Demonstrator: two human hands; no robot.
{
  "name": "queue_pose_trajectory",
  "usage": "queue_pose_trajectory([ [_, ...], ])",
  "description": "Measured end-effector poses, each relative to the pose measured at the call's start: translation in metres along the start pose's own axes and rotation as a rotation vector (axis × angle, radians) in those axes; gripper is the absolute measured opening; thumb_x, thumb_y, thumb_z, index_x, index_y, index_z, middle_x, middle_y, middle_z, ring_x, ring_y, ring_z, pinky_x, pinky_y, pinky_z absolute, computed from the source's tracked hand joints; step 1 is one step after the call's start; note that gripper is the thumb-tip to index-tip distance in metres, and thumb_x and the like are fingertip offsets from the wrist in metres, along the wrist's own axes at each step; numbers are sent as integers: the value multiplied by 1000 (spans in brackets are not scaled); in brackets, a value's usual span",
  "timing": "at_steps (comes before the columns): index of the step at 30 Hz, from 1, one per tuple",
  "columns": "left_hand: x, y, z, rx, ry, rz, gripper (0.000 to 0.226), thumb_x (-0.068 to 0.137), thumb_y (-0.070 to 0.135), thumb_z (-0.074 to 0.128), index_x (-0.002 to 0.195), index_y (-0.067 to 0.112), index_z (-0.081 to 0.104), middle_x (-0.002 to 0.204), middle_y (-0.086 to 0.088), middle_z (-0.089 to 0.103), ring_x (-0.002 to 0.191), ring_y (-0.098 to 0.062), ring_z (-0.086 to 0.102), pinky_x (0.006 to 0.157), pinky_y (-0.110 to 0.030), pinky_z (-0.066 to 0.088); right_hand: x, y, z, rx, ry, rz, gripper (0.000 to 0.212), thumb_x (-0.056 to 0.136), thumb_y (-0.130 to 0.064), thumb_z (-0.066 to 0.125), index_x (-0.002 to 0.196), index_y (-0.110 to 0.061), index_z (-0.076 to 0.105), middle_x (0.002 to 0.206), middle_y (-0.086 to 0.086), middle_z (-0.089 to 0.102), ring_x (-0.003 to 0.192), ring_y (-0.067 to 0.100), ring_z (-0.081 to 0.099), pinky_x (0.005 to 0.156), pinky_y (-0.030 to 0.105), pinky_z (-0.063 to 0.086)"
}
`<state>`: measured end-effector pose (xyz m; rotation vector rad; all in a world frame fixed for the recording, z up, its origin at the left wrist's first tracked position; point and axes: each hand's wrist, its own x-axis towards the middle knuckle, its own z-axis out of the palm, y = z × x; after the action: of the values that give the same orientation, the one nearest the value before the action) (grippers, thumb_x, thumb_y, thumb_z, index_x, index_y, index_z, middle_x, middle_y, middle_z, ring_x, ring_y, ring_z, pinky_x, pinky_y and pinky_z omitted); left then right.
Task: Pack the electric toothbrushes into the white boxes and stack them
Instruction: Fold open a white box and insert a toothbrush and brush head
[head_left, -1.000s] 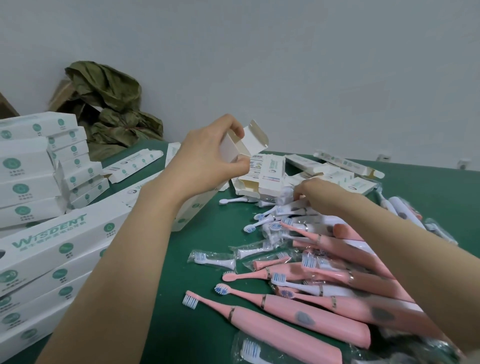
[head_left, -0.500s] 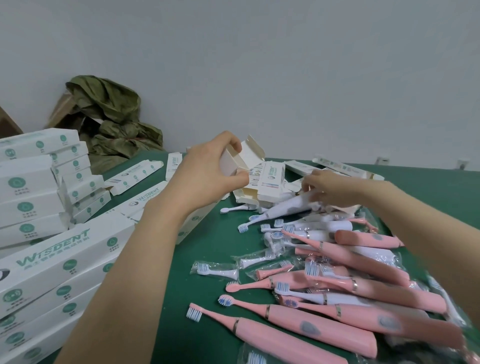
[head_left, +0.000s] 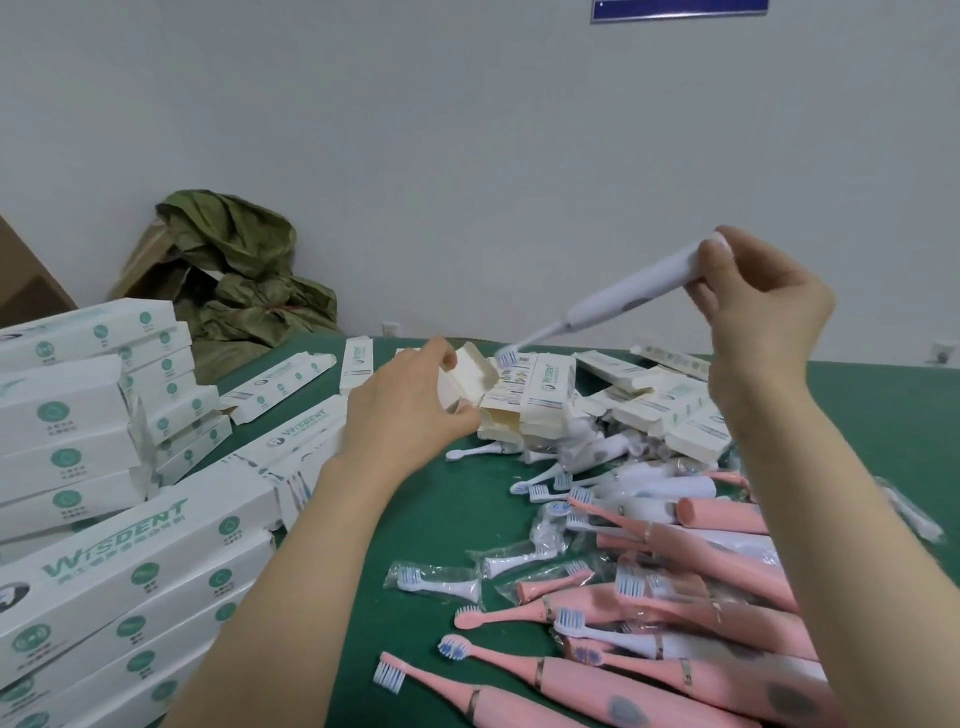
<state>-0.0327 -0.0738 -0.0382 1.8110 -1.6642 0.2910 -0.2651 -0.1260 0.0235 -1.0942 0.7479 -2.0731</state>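
Near the far edge of the counter (head_left: 457, 519), a left hand (head_left: 410, 410) grips an open white box (head_left: 470, 371) at its mouth. The right hand (head_left: 763, 306) pinches a white electric toothbrush (head_left: 623, 299) aloft, bristles just above the flaps. Next move, seemingly: thread the head inside.

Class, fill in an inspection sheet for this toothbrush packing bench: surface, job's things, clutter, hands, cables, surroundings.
Surface: green table, largely covered.
Job's things: white toothbrush in the air, brush head down near the open box; pink toothbrushes piled right; stacked boxes left.
Clutter: bagged brush heads and loose boxes scattered.
Hands: left hand grips the open box; right hand pinches the white toothbrush's base.
Cables: nothing seen.
Surroundings: white wall, crumpled green sack, wall socket.
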Motion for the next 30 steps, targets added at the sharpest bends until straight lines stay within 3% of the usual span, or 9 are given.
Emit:
queue_pose_trajectory([
  [9,2,5,-5,-220,42,10,40,70,39,65,105,38,46,81,20,46,72,-9,46,56,-28,32,-35,15,34,51,43,16,15,86,-6,68,100,-9,70,91,2,71,86,8,69,81,26,56],
  [12,1,10,-7,-282,45,16,41,70,38,65,105,40,45,82,21,47,73,-1,47,56,-27,34,-55,25,44,-37,-84,-32,13,83,-7,71,88,-19,70,85,0,71,83,11,68,82,28,56],
  [16,1,18,-13,-327,72,48,44,65,44,62,106,37,48,85,16,54,74,-10,52,60,-28,39,-82,39,52,-161,-292,-152,22,78,-7,75,81,-28,67,77,-13,67,71,-3,63,70,12,48],
  [19,2,19,-17,-382,97,35,49,62,47,59,108,33,51,90,14,58,83,-17,55,69,-31,44,-92,43,53,-391,-523,-353,4,82,-11,72,83,-14,74,96,-3,68,87,4,60,80,9,41],
  [21,2,17,-18,-383,96,29,49,64,44,64,110,32,52,97,12,59,88,-18,54,72,-32,44,-85,39,53,-553,-702,-433,11,87,-18,67,84,-12,76,104,-1,64,94,6,55,84,5,36],
  [24,2,10,-20,-365,144,0,46,71,33,68,114,28,52,96,9,58,86,-20,53,72,-34,45,-59,32,46,-463,-620,-201,18,93,-22,57,82,-24,71,87,-12,67,82,3,60,77,17,48],
  [26,4,7,-20,-395,175,-28,45,72,31,69,115,27,53,85,15,53,76,-14,50,64,-29,41,-43,42,36,-558,-530,-68,21,93,-19,53,80,-22,69,76,-9,67,72,9,60,71,28,50],
  [28,5,5,-21,-436,205,-51,44,72,31,69,113,27,54,80,18,50,70,-4,48,57,-15,36,-37,61,28,-812,-622,20,21,93,-18,53,83,-16,71,80,0,70,66,13,56,64,26,47],
  [30,5,5,-22,-451,218,-59,43,72,32,69,112,28,53,81,16,50,69,-2,47,52,-8,33,-38,81,25,-1066,-812,26,20,93,-14,54,95,-9,73,97,6,72,71,11,58,64,13,43],
])
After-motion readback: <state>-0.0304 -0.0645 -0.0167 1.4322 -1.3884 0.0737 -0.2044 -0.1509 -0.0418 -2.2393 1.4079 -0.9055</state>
